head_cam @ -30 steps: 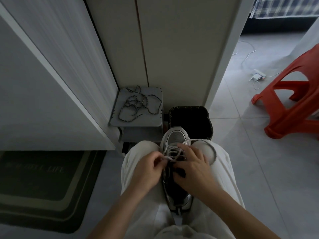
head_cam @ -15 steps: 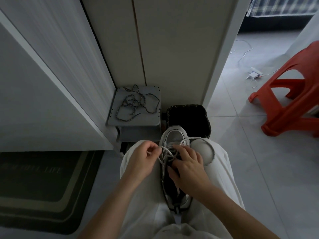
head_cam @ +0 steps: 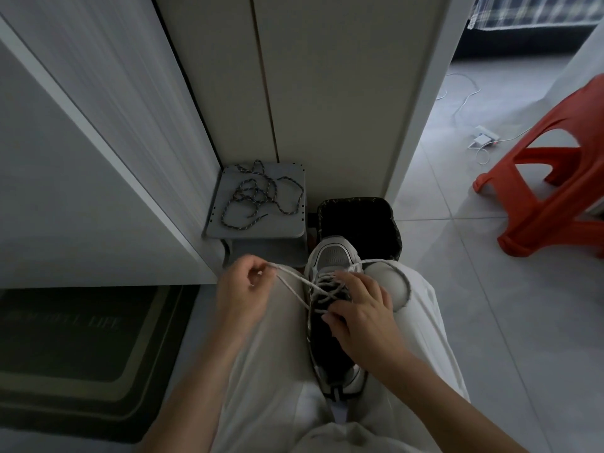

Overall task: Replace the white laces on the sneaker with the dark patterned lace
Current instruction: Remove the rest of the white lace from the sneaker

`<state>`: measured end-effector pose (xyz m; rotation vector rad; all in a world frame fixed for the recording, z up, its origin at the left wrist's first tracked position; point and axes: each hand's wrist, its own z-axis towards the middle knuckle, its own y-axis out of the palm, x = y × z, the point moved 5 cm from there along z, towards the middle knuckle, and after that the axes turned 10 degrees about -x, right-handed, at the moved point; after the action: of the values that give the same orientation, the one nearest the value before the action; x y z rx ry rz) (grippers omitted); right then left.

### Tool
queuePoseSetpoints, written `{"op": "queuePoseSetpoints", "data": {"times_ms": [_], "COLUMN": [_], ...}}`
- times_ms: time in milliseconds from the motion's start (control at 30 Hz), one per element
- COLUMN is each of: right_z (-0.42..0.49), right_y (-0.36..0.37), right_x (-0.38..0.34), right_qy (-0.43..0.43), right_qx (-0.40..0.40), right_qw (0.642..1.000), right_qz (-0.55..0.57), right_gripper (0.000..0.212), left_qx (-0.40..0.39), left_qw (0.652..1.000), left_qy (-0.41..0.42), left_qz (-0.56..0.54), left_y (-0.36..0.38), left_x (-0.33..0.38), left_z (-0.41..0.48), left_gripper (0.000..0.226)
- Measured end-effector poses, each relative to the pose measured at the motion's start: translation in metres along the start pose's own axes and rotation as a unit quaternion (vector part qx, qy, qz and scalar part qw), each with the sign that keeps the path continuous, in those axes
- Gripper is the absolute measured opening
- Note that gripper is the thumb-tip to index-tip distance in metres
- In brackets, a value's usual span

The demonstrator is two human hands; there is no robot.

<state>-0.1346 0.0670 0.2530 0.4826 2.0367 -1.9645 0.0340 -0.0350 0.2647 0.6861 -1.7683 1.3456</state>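
A grey-and-white sneaker (head_cam: 333,256) lies between my knees, toe pointing away from me. My left hand (head_cam: 243,291) pinches a strand of the white lace (head_cam: 291,282) and holds it stretched out to the left of the shoe. On the tongue and upper eyelets rests my right hand (head_cam: 358,310), fingers pressing the sneaker down. Another loop of white lace runs over my right knee. The dark patterned lace (head_cam: 258,196) lies in a loose tangle on a small grey stool (head_cam: 287,228) ahead, beyond both hands.
A black waste bin (head_cam: 356,217) stands just past the sneaker's toe. White cabinet panels (head_cam: 327,93) rise behind it. An orange plastic stool (head_cam: 555,178) is on the tiled floor at right, near a white charger and cable (head_cam: 483,137). A dark doormat (head_cam: 75,348) lies at left.
My left hand has pulled the white lace strand out to the left, away from the sneaker, drawing it taut. My right hand stays on the shoe's tongue.
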Motion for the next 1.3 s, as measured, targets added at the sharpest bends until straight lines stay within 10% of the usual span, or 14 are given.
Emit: {"op": "queuePoseSetpoints", "data": {"times_ms": [167, 467, 667, 867, 1067, 1200, 1300], "right_z": [0.003, -0.003, 0.002, -0.001, -0.002, 0.003, 0.003], "right_y": [0.005, 0.001, 0.008, 0.002, 0.003, 0.002, -0.006], "right_x": [0.003, 0.005, 0.003, 0.004, 0.009, 0.010, 0.020], "right_qy": [0.006, 0.003, 0.007, -0.002, -0.002, 0.001, 0.023], "right_qx": [-0.025, -0.009, -0.016, -0.017, -0.001, 0.022, 0.070], "right_qw": [1.000, 1.000, 1.000, 1.000, 1.000, 0.997, 0.990], "right_qz": [0.009, -0.003, 0.000, -0.014, 0.008, 0.074, 0.123], "right_gripper": [0.020, 0.006, 0.009, 0.008, 0.004, 0.013, 0.014], "left_qx": [-0.154, -0.002, -0.212, -0.071, 0.118, -0.059, -0.265], "left_qw": [0.987, 1.000, 0.975, 0.988, 0.988, 0.993, 0.904], "left_qy": [-0.032, -0.010, -0.054, 0.004, -0.027, -0.077, -0.184], "left_qz": [0.030, 0.025, 0.032, 0.140, -0.091, 0.065, 0.279], "left_y": [0.058, -0.020, 0.050, 0.047, -0.080, -0.071, -0.039], "left_x": [-0.010, 0.003, -0.017, -0.010, 0.009, -0.006, -0.043], "left_z": [-0.018, 0.013, -0.013, -0.013, 0.025, 0.027, 0.008], "left_gripper": [0.014, 0.018, 0.011, 0.037, 0.026, 0.022, 0.028]}}
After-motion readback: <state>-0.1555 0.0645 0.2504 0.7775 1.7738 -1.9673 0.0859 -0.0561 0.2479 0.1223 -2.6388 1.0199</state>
